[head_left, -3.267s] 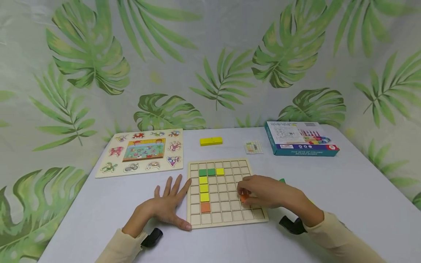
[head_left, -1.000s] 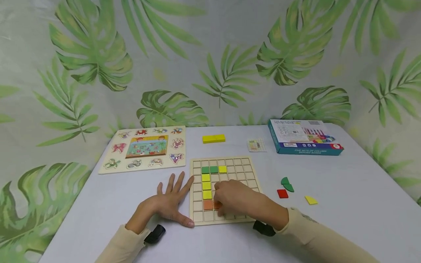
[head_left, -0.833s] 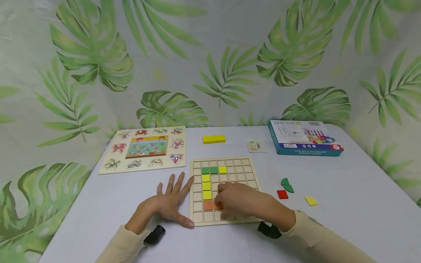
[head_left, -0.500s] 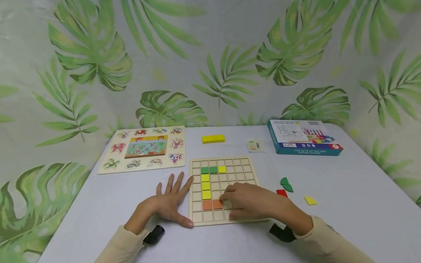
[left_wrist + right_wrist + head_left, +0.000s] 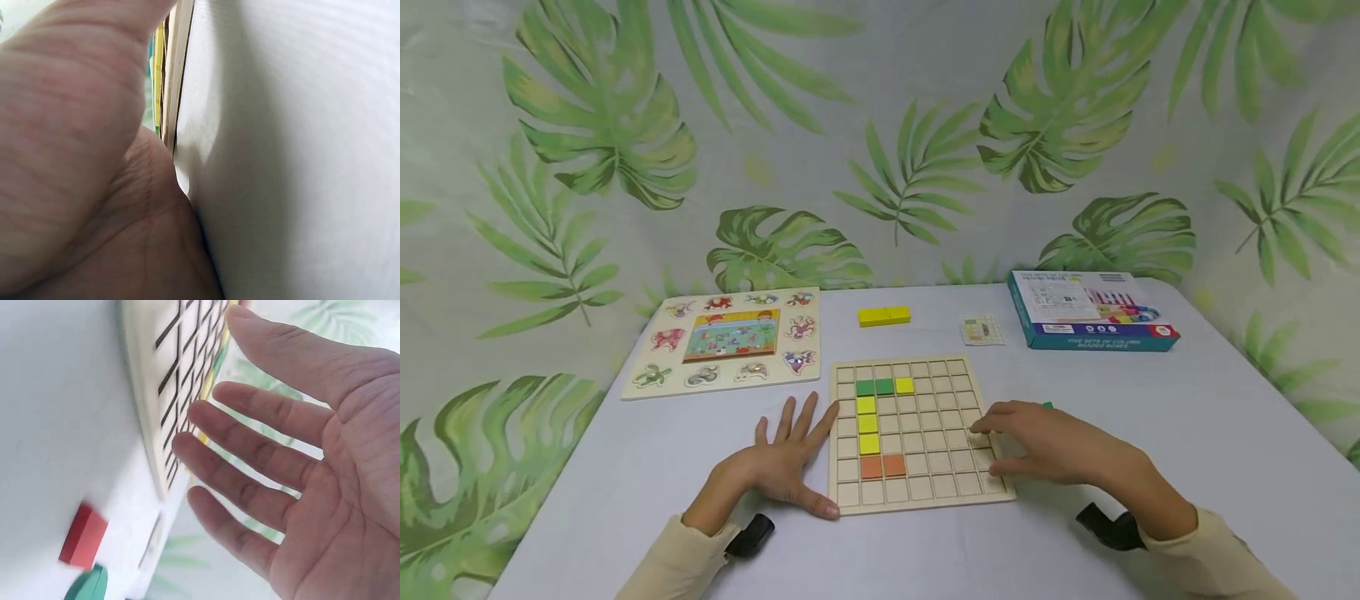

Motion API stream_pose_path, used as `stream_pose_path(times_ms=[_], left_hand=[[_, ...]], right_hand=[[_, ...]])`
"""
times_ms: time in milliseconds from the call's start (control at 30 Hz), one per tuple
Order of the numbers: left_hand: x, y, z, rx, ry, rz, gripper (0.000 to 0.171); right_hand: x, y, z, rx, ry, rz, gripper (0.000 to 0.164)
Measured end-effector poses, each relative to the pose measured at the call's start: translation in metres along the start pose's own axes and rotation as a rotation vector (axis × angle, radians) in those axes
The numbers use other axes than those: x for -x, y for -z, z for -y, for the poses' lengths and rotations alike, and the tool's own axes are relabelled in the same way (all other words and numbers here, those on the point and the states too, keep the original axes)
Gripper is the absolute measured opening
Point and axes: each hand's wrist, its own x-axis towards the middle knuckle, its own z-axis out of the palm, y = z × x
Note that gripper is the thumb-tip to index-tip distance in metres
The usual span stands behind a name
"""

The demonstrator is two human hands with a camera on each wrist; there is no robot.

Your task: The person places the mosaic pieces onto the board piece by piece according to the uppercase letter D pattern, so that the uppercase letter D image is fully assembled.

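Note:
A light wooden grid board [image 5: 925,492] lies on the white table. Set in its cells are green square tiles [image 5: 875,387], yellow square tiles [image 5: 868,423] and two orange square tiles [image 5: 882,466]. With fingers spread, my left hand [image 5: 786,462] rests at the board's left edge, fingertips and thumb touching it. My right hand [image 5: 1052,446] hovers over the board's right edge, fingers loosely bent and nothing held. In the right wrist view, a red tile [image 5: 84,536] and a green piece [image 5: 89,584] lie beside the board; the head view mostly hides them behind the hand.
A wooden sea-animal puzzle [image 5: 722,342] lies at the back left. Behind the board are a yellow block [image 5: 883,316] and a small pattern card [image 5: 982,330]. A teal-edged box [image 5: 1093,312] stands at the back right.
My right hand brought an orange tile from the right, set it beside the first orange one, let go, and moved back right, past the board's edge. The left hand stayed in place.

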Motion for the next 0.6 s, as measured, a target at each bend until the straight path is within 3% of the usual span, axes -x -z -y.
stream_pose_path(times_ms=[267, 600], left_hand=[[-0.002, -0.001, -0.002, 0.002, 0.009, 0.010, 0.139], [0.001, 0.001, -0.003, 0.008, 0.012, 0.014, 0.138]], right_hand=[[0.004, 0.013, -0.028, -0.045, -0.047, -0.002, 0.038], [0.018, 0.024, -0.076, -0.168, -0.246, 0.094, 0.041]])
